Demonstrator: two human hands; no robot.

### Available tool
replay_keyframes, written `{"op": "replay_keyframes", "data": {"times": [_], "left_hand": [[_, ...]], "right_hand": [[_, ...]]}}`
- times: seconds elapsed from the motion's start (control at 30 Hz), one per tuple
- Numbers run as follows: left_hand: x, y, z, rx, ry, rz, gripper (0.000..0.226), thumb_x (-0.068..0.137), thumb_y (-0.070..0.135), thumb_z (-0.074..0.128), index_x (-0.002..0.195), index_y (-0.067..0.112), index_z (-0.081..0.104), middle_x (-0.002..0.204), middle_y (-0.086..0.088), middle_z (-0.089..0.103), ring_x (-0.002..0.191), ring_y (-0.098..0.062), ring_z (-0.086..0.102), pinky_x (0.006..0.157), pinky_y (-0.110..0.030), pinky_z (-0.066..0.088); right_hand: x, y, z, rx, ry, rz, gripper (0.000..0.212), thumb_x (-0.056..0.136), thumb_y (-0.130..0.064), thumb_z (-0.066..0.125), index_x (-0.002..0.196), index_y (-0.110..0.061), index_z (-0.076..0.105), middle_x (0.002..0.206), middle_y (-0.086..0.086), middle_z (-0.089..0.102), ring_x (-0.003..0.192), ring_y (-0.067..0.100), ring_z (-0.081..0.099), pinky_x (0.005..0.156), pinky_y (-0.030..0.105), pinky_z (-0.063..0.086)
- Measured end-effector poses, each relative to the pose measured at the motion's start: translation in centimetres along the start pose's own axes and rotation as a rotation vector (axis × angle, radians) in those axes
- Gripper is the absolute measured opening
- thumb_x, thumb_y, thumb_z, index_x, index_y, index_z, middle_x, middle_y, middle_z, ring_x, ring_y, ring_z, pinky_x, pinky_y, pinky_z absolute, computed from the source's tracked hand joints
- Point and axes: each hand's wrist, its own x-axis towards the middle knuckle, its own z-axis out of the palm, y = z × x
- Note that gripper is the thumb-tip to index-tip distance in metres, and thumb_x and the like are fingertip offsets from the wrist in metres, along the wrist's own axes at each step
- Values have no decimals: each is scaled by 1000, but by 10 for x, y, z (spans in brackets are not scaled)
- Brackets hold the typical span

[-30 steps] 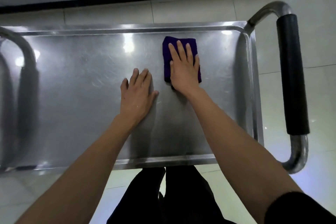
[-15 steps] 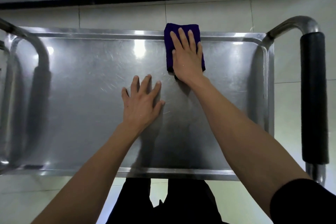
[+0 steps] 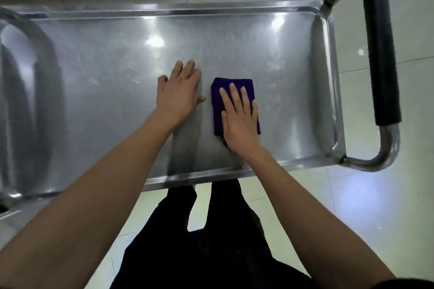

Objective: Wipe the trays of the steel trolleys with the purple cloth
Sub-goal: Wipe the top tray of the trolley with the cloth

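Both hands lie palm-down on the top tray of a steel trolley: the right hand is spread flat with its fingers extended over a folded purple cloth, pressing it against the metal rather than gripping it, and the left hand rests open just beside it on bare steel, fingers loosely together and thumb stretched toward the cloth without touching it. Cloth shows beyond the right fingertips and along the thumb side of that hand, while its near corner disappears under the palm. Beneath the left wrist and forearm a dull, greyer band runs across the tray back to the near rim, darker than the scratched, shiny surface around it; I cannot tell whether it is shadow or moisture. Bright ceiling-light reflections sit on the steel beyond both sets of fingertips. Well out past the right hand, outside the tray's raised edge, a tubular push handle curves around with a black foam grip along its straight section. Far out on the left hand's side another curved steel rail rises, blurred by the wide lens. Behind the forearms, below the tray's near rim, the person's dark trousers stand on pale floor tiles
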Motion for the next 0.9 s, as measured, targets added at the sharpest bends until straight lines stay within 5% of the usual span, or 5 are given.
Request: {"op": "replay_keyframes", "data": {"times": [0.43, 0.7, 0.9], "left_hand": [[-2, 0, 1, -43, -20, 19, 74, 93, 52, 61, 152, 20, 28, 163, -4, 16, 150, -31, 14, 108, -60, 31], [-5, -7, 4, -44, 18, 54, 71, 94, 55, 56, 151, 22, 29, 161, -5, 18, 148, -29, 16, 104, -58, 32], [-5, -12, -3, -44, -18, 52, 72, 92, 63, 53, 151, 29, 29, 159, 1, 20, 148, -37, 11, 109, -73, 22]], "right_hand": [[-139, -8, 27, -56, -44, 107, 59, 103, -33, 20, 159, -30, 1, 167, -3, 0, 154, 20, -7, 122, 54, 16], [-119, -16, 18, -55, -80, 112, 58, 103, -30, 19, 159, -30, 3, 167, -2, 1, 154, 22, -7, 122, 54, 13], [-44, -22, 0, 5, -77, 84, 58, 105, -29, 25, 158, -32, 3, 167, -4, -2, 153, 20, -12, 123, 53, 5]]}}
